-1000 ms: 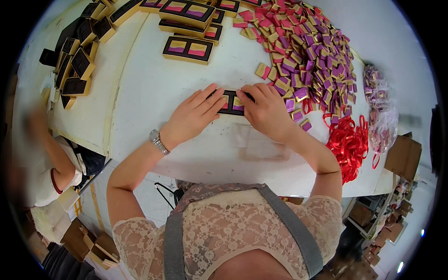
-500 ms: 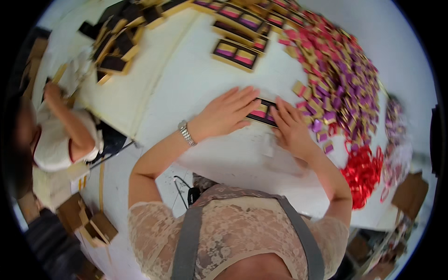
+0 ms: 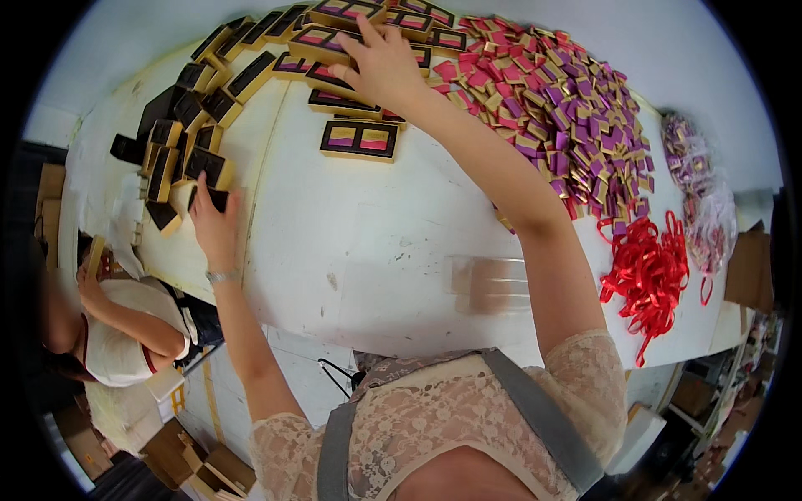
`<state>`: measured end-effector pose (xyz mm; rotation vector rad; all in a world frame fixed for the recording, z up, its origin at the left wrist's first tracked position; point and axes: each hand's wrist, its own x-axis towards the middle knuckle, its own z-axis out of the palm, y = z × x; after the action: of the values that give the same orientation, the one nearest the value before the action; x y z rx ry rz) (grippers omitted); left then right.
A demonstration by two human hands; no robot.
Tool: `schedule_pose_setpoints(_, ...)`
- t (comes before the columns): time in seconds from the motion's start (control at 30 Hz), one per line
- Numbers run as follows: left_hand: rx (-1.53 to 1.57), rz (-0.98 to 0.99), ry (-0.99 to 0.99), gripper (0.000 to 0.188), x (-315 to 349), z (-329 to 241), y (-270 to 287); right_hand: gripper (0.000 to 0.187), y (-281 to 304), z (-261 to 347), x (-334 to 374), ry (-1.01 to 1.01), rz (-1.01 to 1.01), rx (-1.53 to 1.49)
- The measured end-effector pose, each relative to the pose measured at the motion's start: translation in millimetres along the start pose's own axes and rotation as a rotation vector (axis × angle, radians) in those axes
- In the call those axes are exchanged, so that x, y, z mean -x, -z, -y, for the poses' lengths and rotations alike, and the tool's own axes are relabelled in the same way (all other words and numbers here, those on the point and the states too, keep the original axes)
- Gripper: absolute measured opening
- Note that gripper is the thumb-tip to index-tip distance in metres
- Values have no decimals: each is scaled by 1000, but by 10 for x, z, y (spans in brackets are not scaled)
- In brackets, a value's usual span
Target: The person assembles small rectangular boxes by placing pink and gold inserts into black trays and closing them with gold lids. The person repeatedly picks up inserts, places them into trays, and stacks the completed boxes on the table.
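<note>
My left hand (image 3: pixel 215 227) is at the left, its fingers and thumb closed round the sides of a small gold box with a black insert (image 3: pixel 215 200), at the near edge of a pile of similar boxes (image 3: pixel 194 113). My right hand (image 3: pixel 388 71) reaches far across the table, fingers spread, over stacked gold boxes (image 3: pixel 322 46) whose black inserts hold pink and purple pieces. Its fingertips seem to touch the stack; whether they grip a box I cannot make out. Nearer stands one filled box (image 3: pixel 359 142) with a purple-and-gold and a pink-and-gold piece.
A large heap of small pink, purple and gold pieces (image 3: pixel 555 117) covers the right of the white table (image 3: pixel 359 242). Red ribbons (image 3: pixel 647 280) and clear bags (image 3: pixel 708 209) lie beyond it. A clear plastic tray (image 3: pixel 489 284) is nearer. Another person (image 3: pixel 134 321) works at the left.
Both hands have left the filled box at the table's middle, which no longer lies there. My right hand has moved far forward to the stack, my left hand leftward to the black-insert boxes.
</note>
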<state>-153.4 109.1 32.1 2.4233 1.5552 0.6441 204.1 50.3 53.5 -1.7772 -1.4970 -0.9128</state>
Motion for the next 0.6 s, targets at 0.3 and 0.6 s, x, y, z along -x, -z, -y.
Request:
schedule_pose_setpoints(0.3, -435, -46, -349, 32, 867, -821, -220, 33, 361, -1246, 856, 73, 389, 171)
schedule_pose_setpoints(0.6, 500, 488, -578, 37, 892, -1611, -467, 28, 1630, -264, 800, -348, 629, -841)
